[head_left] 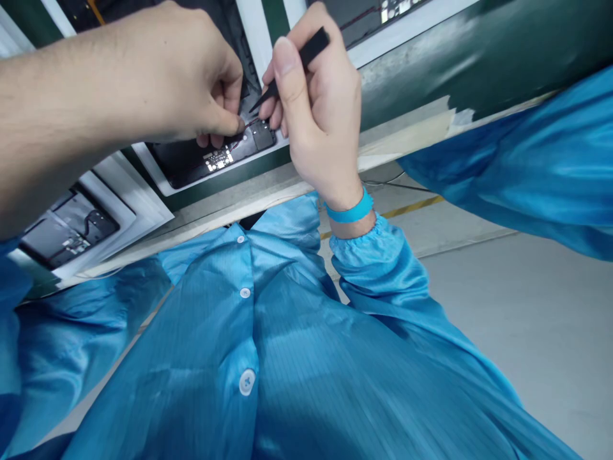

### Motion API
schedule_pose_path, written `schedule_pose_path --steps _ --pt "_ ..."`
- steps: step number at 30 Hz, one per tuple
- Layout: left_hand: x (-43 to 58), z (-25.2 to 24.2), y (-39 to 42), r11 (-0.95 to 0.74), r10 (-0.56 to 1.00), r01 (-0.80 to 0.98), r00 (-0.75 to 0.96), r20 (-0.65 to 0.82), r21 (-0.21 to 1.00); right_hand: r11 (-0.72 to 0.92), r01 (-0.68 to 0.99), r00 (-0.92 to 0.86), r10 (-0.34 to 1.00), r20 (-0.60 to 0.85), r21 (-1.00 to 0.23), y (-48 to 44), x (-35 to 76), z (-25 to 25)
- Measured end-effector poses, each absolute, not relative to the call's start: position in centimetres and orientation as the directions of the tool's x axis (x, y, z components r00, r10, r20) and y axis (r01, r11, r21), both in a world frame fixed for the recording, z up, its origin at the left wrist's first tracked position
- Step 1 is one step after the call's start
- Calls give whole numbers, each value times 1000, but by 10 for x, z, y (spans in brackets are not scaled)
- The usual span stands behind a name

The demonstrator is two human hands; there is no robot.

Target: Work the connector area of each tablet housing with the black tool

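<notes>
Right hand closed around black tweezers; likely light, stiff, best held mid-shaft. Left hand curled, fingertips near together, can't tell if gripping. Open device under left hand; thin wires beside its fingertips look fragile; hold device by edges.

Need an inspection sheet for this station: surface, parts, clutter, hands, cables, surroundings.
Surface: green bench top; pale tape on front edge, ragged.
Parts: dark housing in white tray, circuit board inside.
Clutter: second device at left; another tray partly in view.
Hands: left hand over housing, grip unclear; right hand holds black pointed tool.
Cables: thin cable below bench edge.
Surroundings: grey floor, yellow line; blue cloth at right.
</notes>
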State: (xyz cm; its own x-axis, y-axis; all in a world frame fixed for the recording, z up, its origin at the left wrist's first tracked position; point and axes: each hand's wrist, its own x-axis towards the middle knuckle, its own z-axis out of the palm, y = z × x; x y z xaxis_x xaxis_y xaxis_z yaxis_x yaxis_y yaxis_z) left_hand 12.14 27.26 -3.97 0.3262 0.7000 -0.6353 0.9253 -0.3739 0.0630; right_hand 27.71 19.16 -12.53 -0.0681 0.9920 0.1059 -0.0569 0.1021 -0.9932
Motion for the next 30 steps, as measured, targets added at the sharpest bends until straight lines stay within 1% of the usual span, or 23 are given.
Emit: schedule_pose_path --steps 3,6,8,10,11,13,15,16,17,20,22,24,27,28,30 --pt "130 -34 269 -316 702 949 245 -669 15 123 -65 -56 990 127 -990 192 276 -126" --pt "132 -35 265 -295 714 956 217 -666 -4 142 -13 -20 990 142 -990 192 275 -129" --pt "131 -38 263 -312 716 950 244 -654 13 106 63 -41 994 104 -992 193 275 -130" --pt "128 -42 261 -339 715 940 280 -640 32 90 105 -51 995 85 -990 193 276 -131" --pt "127 -43 260 -350 716 936 297 -632 44 103 92 -48 994 98 -990 193 276 -131" --pt "124 -45 257 -346 726 936 309 -615 61 145 11 -30 989 145 -989 193 275 -133" --pt "121 -45 254 -316 740 944 305 -600 89 179 -62 -24 983 181 -982 193 274 -134" --pt "120 -45 253 -300 745 948 305 -594 110 189 -66 -8 982 190 -980 192 274 -135" --pt "118 -44 252 -284 748 950 303 -590 129 181 -45 -10 983 181 -983 192 274 -135" --pt "110 -43 250 -264 753 946 325 -573 190 125 97 -34 992 122 -987 191 275 -134" --pt "102 -45 246 -273 760 932 360 -541 238 95 141 -53 995 88 -985 191 277 -133" --pt "91 -49 237 -310 767 908 414 -490 283 112 117 -62 993 105 -987 191 278 -134" --pt "77 -59 211 -403 776 866 495 -391 297 206 69 -57 978 202 -976 192 276 -139" --pt "73 -63 200 -414 788 859 504 -355 301 248 77 -49 968 245 -966 192 275 -141" --pt "69 -71 180 -392 829 865 480 -287 315 293 149 -66 956 286 -944 192 274 -145"
